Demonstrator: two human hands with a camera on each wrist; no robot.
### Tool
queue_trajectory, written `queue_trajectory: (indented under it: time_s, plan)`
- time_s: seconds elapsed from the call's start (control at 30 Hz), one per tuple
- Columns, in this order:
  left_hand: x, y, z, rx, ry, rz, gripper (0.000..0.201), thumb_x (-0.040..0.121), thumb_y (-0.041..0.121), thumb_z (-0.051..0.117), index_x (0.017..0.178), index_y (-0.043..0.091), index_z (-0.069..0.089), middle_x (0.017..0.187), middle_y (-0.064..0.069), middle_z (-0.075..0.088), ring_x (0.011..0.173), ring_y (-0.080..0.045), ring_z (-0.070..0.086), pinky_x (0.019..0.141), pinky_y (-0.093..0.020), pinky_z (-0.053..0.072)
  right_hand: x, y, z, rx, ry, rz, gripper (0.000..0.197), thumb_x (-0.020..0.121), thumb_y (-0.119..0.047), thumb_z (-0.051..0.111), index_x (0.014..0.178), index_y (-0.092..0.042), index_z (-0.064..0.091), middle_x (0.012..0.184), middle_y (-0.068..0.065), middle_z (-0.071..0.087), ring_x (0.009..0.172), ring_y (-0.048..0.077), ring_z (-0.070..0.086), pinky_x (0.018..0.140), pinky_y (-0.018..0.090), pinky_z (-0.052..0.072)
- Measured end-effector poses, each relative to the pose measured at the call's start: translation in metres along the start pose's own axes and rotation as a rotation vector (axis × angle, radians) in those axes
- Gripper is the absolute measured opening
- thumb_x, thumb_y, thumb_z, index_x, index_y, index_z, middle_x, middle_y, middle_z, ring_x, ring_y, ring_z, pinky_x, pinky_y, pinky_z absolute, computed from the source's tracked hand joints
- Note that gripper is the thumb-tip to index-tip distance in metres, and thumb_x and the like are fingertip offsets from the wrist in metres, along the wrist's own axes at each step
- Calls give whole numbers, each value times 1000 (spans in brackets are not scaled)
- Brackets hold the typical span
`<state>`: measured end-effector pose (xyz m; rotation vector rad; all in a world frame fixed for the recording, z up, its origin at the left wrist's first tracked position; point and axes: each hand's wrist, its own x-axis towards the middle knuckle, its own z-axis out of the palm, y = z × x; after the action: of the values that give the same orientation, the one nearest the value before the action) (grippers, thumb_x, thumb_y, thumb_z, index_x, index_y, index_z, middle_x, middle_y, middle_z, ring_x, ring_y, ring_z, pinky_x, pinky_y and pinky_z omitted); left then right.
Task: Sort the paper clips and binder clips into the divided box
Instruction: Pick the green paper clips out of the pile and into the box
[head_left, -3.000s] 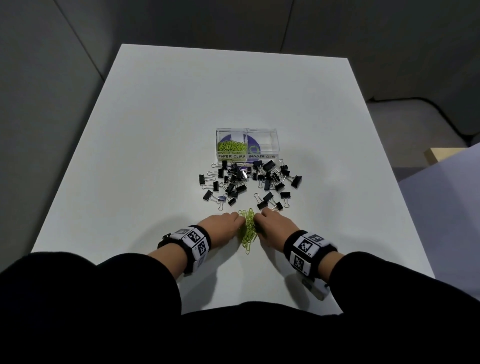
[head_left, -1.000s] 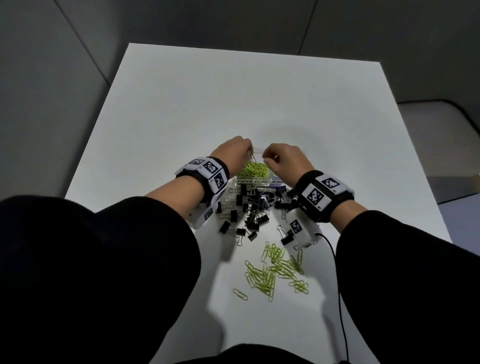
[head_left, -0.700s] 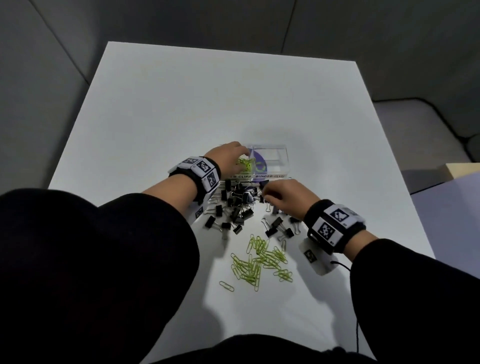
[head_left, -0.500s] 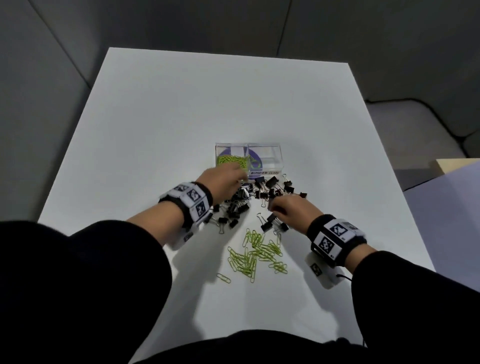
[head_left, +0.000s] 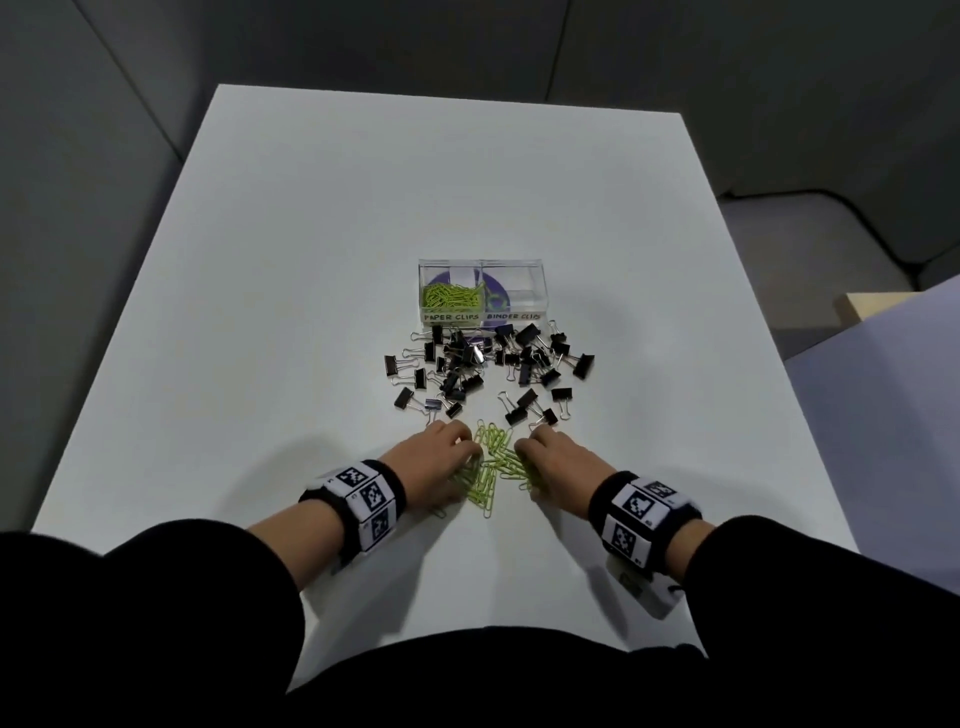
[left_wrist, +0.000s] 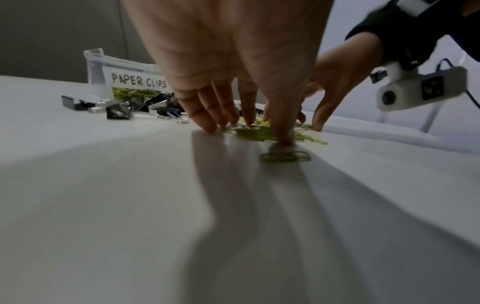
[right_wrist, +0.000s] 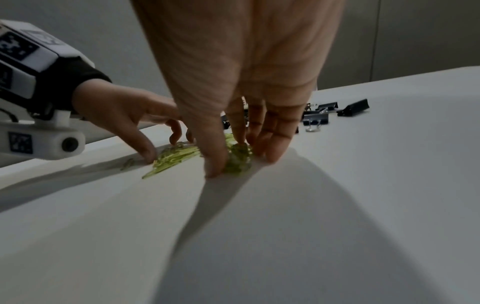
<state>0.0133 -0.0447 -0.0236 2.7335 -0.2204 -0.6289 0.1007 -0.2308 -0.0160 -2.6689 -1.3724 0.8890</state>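
Observation:
A clear divided box (head_left: 524, 270) stands mid-table, labelled PAPER CLIPS on the left and BINDER CLIPS on the right. Green paper clips (head_left: 449, 296) fill its left half; the right half looks empty. Black binder clips (head_left: 483, 364) lie scattered in front of it. Nearer me is a loose pile of green paper clips (head_left: 491, 465). My left hand (head_left: 462, 457) rests its straight fingertips (left_wrist: 207, 126) and thumb on the table around the pile's left side. My right hand (head_left: 524, 457) pinches a bunched clump of paper clips (right_wrist: 237, 158) between thumb and fingers.
One stray paper clip (left_wrist: 285, 158) lies just behind my left thumb. The white table (head_left: 311, 260) stretches bare beyond and beside the box. A grey wall stands behind, and a purple surface (head_left: 893, 374) sits off the right edge.
Both hands have come back from the box and the binder clips towards me. They now sit on either side of the loose paper clip pile.

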Motion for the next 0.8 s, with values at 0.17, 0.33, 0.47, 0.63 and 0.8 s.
queue_trajectory:
  time_s: [0.17, 0.33, 0.47, 0.63, 0.8]
  plan:
    - [0, 8, -3, -71, 36, -34, 46, 88, 29, 58, 130, 15, 46, 132, -6, 42, 120, -22, 44, 95, -30, 42, 6, -5, 2, 78, 54, -59, 25, 86, -5, 52, 112, -5, 55, 111, 13, 53, 100, 31, 53, 84, 40, 47]
    - [7, 16, 1, 78, 41, -61, 74, 89, 49, 50, 148, 18, 16, 157, -7, 14, 144, -24, 17, 118, -37, 23, 7, 4, 4, 96, 290, -44, 33, 94, -16, 49, 126, -7, 53, 124, 13, 55, 112, 28, 53, 93, 39, 49]
    - [11, 24, 4, 76, 26, -88, 78, 89, 50, 49, 149, 16, 11, 158, -7, 9, 146, -23, 10, 119, -37, 18, 7, 0, 5, -40, 221, -111, 47, 84, -2, 59, 130, -3, 49, 132, 20, 51, 116, 38, 52, 97, 43, 46]
    - [0, 20, 9, 104, 18, -10, 70, 90, 42, 51, 148, 19, 18, 156, -5, 16, 143, -22, 19, 115, -34, 24, -1, -5, 0, -127, 135, -138, 36, 92, -16, 47, 127, -7, 50, 128, 13, 51, 115, 31, 48, 94, 38, 43]
    - [-31, 7, 7, 84, 58, -108, 79, 82, 52, 58, 145, 21, 22, 145, -4, 31, 129, -22, 36, 102, -35, 39, -10, -3, -5, -120, -37, -53, 84, 75, -45, 68, 142, -14, 26, 137, 6, 39, 123, 26, 40, 98, 38, 44]
